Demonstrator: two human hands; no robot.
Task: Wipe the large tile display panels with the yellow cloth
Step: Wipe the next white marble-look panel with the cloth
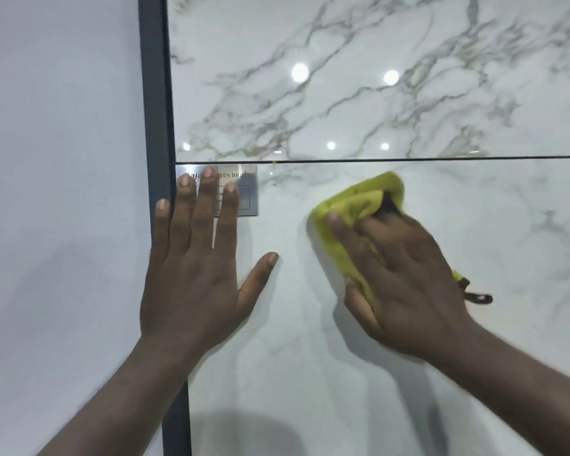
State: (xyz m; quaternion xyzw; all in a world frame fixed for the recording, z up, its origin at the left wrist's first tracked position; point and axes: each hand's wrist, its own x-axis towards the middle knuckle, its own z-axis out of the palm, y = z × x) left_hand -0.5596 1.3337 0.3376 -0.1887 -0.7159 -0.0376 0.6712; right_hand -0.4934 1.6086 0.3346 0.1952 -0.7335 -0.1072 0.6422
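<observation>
At far left stands a plain white panel [63, 192], bounded by a dark upright frame [155, 93]. Just right of it your left grip [191, 278] lies flat and spread against the lower tile panel [293, 357]. Its little finger rests on the frame and its middle fingertips cover a metal label plate [247, 192], so it holds nothing and only braces. Next comes the yellow cloth [352, 205], pressed to the lower tile panel just below the dark seam [408, 158]. It sits well right of the plate. Your right grip [405, 278] is closed over it, fingers across the top and thumb tucked at the lower edge, though the fingers are blurred. The cloth is bunched. Its long axis seems to run diagonally, with the bulging end pointing up and left toward the seam. A dark tag [474, 296] trails out at lower right. The step in hand is judged to be wiping the top strip of the lower tile panel. The next move likely calls for even pressure along the seam, sweeping toward the plate or rightward, and lifting the bracing grip so that its patch gets wiped too. Above, the upper tile panel [343, 93] reflects ceiling lights.
</observation>
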